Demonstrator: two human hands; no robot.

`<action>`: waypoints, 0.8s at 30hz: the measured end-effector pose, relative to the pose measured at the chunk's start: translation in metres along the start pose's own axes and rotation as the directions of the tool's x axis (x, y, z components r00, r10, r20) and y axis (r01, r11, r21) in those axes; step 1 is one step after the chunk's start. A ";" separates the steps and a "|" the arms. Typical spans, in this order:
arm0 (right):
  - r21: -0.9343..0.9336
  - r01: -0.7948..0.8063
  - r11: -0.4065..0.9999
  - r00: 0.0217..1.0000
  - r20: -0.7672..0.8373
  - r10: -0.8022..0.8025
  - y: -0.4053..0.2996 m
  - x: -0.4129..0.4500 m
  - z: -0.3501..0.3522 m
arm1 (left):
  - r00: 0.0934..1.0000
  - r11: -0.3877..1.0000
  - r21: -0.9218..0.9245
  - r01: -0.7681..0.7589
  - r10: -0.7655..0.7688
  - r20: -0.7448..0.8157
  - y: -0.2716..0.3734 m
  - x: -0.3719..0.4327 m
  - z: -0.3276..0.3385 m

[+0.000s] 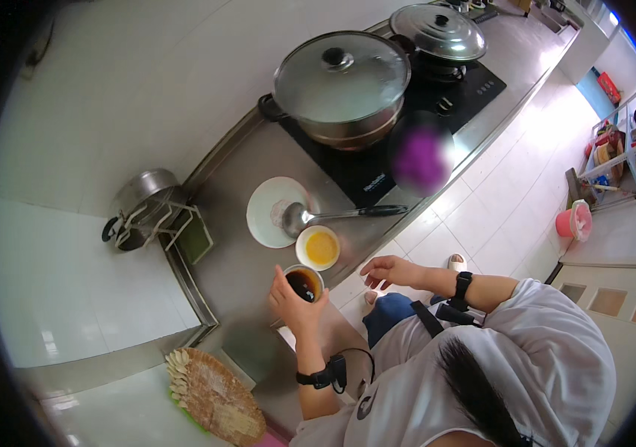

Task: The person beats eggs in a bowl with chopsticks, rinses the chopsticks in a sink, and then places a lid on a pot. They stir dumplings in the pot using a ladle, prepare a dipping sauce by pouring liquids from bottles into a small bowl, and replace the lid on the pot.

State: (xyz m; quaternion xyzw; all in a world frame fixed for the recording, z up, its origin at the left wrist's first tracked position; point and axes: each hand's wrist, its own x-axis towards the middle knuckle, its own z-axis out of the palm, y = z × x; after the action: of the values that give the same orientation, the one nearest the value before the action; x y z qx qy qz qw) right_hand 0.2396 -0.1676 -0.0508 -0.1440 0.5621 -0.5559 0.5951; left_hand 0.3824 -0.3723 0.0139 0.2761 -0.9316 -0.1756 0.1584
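My left hand is wrapped around a small cup of dark brown liquid at the counter's front edge. Empty, with its fingers loosely spread, my right hand hovers in front of that edge. Close to the cup stands a small white bowl holding yellow liquid. Behind it is a larger white bowl, with the head of a metal ladle over its rim area. The ladle's black handle points right, toward the counter edge.
A wide lidded steel pot and a second lidded pot sit on the black cooktop. A wire rack is at the wall. Dumplings line a round board. A blurred purple patch covers part of the cooktop.
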 end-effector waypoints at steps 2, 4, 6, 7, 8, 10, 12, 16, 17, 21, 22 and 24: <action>0.011 0.029 1.000 0.999 -0.029 -0.028 -0.001 -0.029 -0.039 | 0.999 1.000 0.018 -0.008 0.007 0.054 0.049 0.006 0.013; 0.022 0.054 0.998 0.995 -0.086 -0.052 -0.001 -0.061 -0.084 | 0.995 1.000 -0.007 -0.022 0.023 0.101 0.108 0.011 0.032; 0.038 0.073 0.997 0.990 -0.122 -0.068 0.003 -0.092 -0.128 | 0.991 0.994 -0.028 -0.108 0.110 0.079 0.159 0.015 0.058; 0.051 0.077 0.996 0.987 -0.147 -0.069 0.004 -0.109 -0.152 | 0.982 0.983 -0.048 -0.176 0.179 0.060 0.186 0.019 0.072; 0.037 0.079 0.996 0.981 -0.180 -0.072 0.004 -0.128 -0.178 | 0.974 0.975 -0.059 -0.214 0.217 0.059 0.217 0.022 0.087; 0.028 0.115 0.993 0.965 -0.239 -0.105 0.007 -0.165 -0.226 | 0.964 0.962 -0.146 -0.232 0.248 0.098 0.276 0.029 0.119; 0.007 0.152 0.988 0.937 -0.319 -0.142 0.006 -0.206 -0.273 | 0.948 0.948 -0.192 -0.253 0.283 0.147 0.336 0.037 0.153; 0.044 0.212 0.976 0.850 -0.501 -0.162 0.015 -0.278 -0.361 | 0.894 0.867 -0.344 -0.360 0.426 0.139 0.455 0.058 0.215; 0.041 0.221 0.974 0.847 -0.503 -0.171 0.016 -0.294 -0.382 | 0.883 0.858 -0.360 -0.366 0.442 0.156 0.484 0.067 0.228; 0.122 0.285 0.951 0.751 -0.645 -0.142 0.018 -0.346 -0.455 | 0.801 0.807 -0.348 -0.477 0.562 0.205 0.570 0.104 0.298; 0.138 0.310 0.941 0.711 -0.691 -0.133 0.017 -0.356 -0.474 | 0.786 0.782 -0.379 -0.495 0.589 0.189 0.591 0.115 0.314; 0.159 0.318 0.935 0.694 -0.711 -0.115 0.011 -0.373 -0.511 | 0.767 0.750 -0.411 -0.518 0.620 0.164 0.625 0.136 0.351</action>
State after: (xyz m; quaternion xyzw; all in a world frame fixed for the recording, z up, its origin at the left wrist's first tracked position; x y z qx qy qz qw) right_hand -0.0855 0.3753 -0.0362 0.0902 0.6409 -0.7068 0.2855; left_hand -0.1506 0.1250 -0.0120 -0.0849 -0.9384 -0.3159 0.1117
